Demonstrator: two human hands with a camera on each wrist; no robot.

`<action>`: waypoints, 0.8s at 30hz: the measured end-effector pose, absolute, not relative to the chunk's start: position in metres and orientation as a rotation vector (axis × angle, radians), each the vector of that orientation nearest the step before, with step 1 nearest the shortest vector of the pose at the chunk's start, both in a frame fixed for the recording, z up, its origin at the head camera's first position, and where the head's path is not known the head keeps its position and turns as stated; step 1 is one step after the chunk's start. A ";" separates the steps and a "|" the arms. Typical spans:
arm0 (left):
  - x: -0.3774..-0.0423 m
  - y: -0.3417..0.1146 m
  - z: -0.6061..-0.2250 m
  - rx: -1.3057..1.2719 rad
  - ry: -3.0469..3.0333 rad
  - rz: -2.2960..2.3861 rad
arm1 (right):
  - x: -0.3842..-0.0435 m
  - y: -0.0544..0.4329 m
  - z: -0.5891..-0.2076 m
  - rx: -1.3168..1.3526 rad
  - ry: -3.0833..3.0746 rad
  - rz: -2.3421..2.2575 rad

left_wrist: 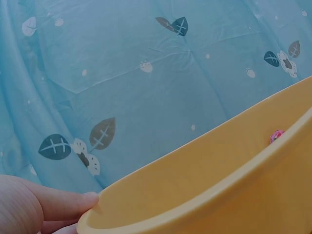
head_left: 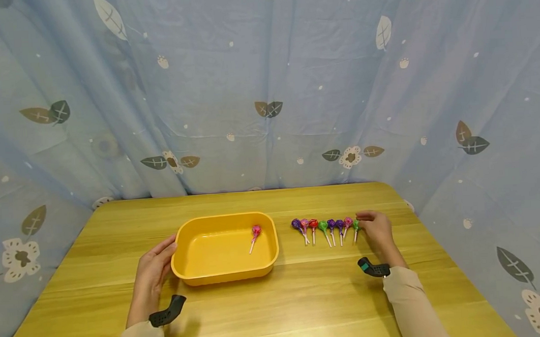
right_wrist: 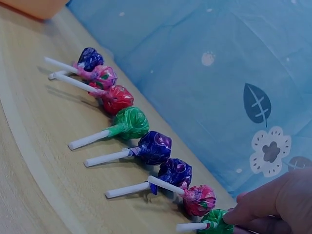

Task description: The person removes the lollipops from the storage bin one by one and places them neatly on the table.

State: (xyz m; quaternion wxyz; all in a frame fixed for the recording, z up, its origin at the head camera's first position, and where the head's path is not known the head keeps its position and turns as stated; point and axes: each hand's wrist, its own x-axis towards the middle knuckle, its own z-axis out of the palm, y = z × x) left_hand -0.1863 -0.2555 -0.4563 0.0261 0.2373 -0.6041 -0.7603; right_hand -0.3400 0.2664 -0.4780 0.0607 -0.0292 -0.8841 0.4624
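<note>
A yellow plastic tray [head_left: 225,278] sits on the left half of the table. My left hand [head_left: 153,266] holds its left end, thumb against the rim and fingers at the outer side. Inside the tray, near its right end, lies a pink lollipop [head_left: 256,231]. To the right stretches a row of several wrapped lollipops with white sticks, purple, pink, red and green. At the row's right end my right hand [head_left: 377,230] pinches the wrapped head of a green lollipop [right_wrist: 214,222]. A pink lollipop [right_wrist: 200,200] lies close beside it, its stick over a purple lollipop [right_wrist: 175,171].
The wooden table [head_left: 277,315] has rounded back corners. A blue patterned curtain [head_left: 266,87] hangs directly behind it and along both sides. The other green lollipop [head_left: 323,226] lies mid-row, between red and purple ones. Black devices [head_left: 168,311] are strapped to both wrists.
</note>
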 end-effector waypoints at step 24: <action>-0.184 -0.258 -0.456 0.702 -1.913 -2.364 | -0.335 0.260 -0.474 -0.214 -2.668 1.341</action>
